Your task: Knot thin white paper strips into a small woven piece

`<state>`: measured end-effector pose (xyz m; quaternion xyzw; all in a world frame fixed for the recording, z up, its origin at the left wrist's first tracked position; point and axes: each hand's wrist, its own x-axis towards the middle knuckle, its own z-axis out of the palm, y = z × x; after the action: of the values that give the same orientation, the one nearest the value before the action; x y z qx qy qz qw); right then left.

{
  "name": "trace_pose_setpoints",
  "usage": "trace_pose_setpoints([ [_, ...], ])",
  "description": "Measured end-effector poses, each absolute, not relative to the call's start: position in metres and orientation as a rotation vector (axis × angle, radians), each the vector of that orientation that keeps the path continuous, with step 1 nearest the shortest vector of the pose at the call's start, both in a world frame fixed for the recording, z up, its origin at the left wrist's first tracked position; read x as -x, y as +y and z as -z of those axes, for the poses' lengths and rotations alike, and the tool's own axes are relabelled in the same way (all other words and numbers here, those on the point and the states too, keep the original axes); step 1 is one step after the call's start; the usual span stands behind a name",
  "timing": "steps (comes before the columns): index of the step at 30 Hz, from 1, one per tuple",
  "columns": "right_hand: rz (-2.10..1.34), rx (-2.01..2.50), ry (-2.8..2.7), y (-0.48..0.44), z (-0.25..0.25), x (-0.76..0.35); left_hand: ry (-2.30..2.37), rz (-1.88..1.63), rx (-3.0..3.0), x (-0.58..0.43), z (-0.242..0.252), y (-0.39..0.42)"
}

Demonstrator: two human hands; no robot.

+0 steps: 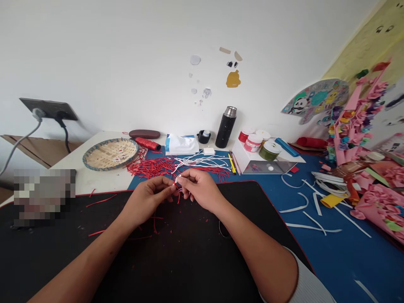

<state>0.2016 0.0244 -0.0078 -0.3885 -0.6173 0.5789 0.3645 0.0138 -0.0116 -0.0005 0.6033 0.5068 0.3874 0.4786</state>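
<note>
My left hand (pixel 148 197) and my right hand (pixel 200 188) meet above the black mat (pixel 176 261), fingertips pinched together. Between them they hold a small piece of red and white paper strip (pixel 177 182); a short red end hangs below it. Just beyond the hands lies a heap of red paper strips (pixel 151 166) and a bunch of white paper strips (pixel 202 160) on the blue table cover (pixel 315 252). A few loose red strips (pixel 101 201) lie on the mat near my left forearm.
A woven basket (pixel 110 154), a red thread spool (pixel 148 144), a tissue pack (pixel 181 145), a black flask (pixel 226 127) and paint jars (pixel 257 141) stand at the back. Curled white strips (pixel 312 210) and pink paper craft (pixel 375 185) lie right.
</note>
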Motion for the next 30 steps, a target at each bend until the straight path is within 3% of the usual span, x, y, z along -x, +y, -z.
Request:
trace_pose_setpoints([
  [30, -1.489, 1.015, -1.500, 0.0248, 0.0029, -0.1997, 1.311, -1.030, -1.518, -0.0188, 0.0035, -0.0151],
])
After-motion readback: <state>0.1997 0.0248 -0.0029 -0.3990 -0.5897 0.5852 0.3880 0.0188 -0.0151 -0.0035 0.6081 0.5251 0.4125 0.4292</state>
